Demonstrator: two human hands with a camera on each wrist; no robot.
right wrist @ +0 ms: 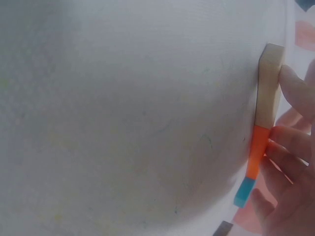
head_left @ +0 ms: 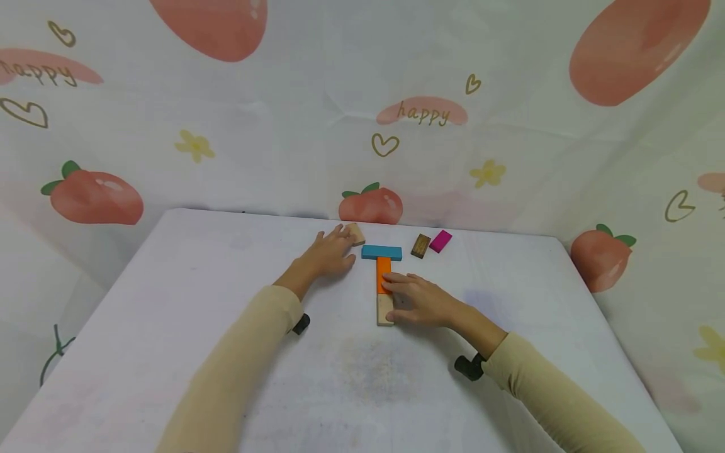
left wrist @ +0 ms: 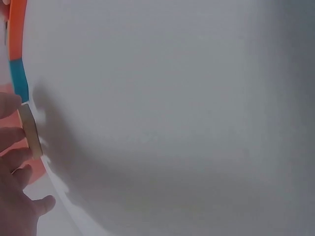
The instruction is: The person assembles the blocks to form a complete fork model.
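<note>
A blue block (head_left: pixel 382 253) lies crosswise at the far end of an orange block (head_left: pixel 383 267), and a plain wooden block (head_left: pixel 384 305) continues the orange one toward me, so the three form a T on the table. My right hand (head_left: pixel 423 301) rests at the stem's right side, fingers relaxed on the orange block, thumb at the plain one. To the left of the T, my left hand (head_left: pixel 330 253) has its fingers spread, fingertips right at a second plain wooden block (head_left: pixel 356 234), which also shows beside the fingers in the left wrist view (left wrist: pixel 31 132).
A dark brown block (head_left: pixel 420 246) and a magenta block (head_left: pixel 440 241) lie close together to the right of the T. The white-covered table (head_left: pixel 170 296) ends at a fruit-print backdrop (head_left: pixel 294 157). Black wrist cameras (head_left: pixel 469 367) hang below both sleeves.
</note>
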